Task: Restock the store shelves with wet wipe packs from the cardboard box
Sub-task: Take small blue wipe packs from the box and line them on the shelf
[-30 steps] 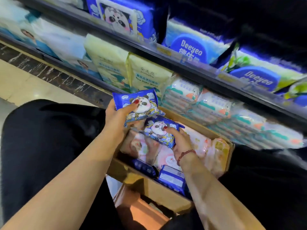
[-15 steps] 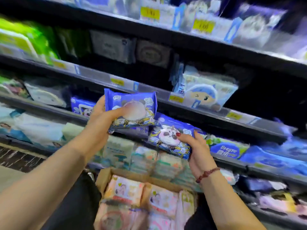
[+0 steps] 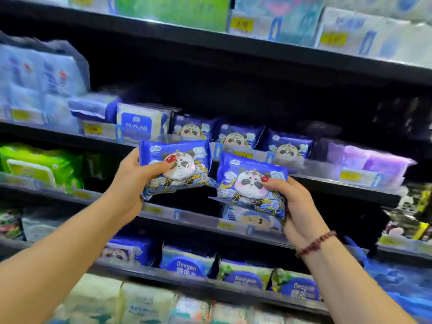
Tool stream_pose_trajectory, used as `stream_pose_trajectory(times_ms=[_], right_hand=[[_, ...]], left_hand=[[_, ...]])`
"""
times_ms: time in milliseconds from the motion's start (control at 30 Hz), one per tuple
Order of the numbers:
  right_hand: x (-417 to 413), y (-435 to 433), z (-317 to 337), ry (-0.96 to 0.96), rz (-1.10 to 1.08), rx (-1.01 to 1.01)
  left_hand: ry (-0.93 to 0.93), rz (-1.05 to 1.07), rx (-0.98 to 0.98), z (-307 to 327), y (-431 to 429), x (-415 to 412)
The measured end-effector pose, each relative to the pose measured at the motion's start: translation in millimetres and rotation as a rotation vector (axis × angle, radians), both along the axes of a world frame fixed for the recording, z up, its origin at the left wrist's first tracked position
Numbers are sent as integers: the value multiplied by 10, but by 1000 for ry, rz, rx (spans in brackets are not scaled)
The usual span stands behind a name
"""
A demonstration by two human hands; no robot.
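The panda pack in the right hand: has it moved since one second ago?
Yes, upward. The right hand holds the panda pack above the Deeyeo packs now; earlier it was below them.

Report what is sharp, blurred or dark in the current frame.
Head view: left pack and right pack are sharpest; top-shelf packs are smeared and washed out; the white stacks at far left are motion-blurred; the recess below the top-shelf packs is nearly black.
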State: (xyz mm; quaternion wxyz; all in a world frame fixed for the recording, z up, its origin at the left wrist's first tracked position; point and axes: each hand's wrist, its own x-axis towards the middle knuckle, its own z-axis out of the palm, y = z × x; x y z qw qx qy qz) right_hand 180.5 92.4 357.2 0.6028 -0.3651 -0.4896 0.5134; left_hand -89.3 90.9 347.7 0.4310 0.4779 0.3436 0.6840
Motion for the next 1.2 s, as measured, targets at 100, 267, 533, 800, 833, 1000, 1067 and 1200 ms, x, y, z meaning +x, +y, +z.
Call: stream_pose_trajectory(times_ms=[100, 267, 533, 800, 833, 1000, 1067, 1200], right_hand=[[-77, 37, 177, -32, -8, 17], [-271, 88, 343, -74, 25, 23], [-678, 493, 893, -160, -16, 145], [-965, 996, 1277, -340, -82, 206], [-994, 1063, 1265, -391, -99, 203], [-1143, 1277, 1138, -501, -128, 158], [-1196, 1369, 1060, -580, -125, 145], [-1266, 1504, 933, -808, -91, 104]], left_hand=[[-17, 8, 22, 96, 41, -80], [-61, 23, 23, -3, 73, -263], [-155, 57, 14, 5, 152, -546], [-191, 100, 6, 6, 151, -795], [-188, 102, 1, -1, 150, -813], [-154, 101, -7, -25, 153, -878], [-142, 96, -4, -20, 144, -889], [-113, 86, 5, -35, 112, -909]])
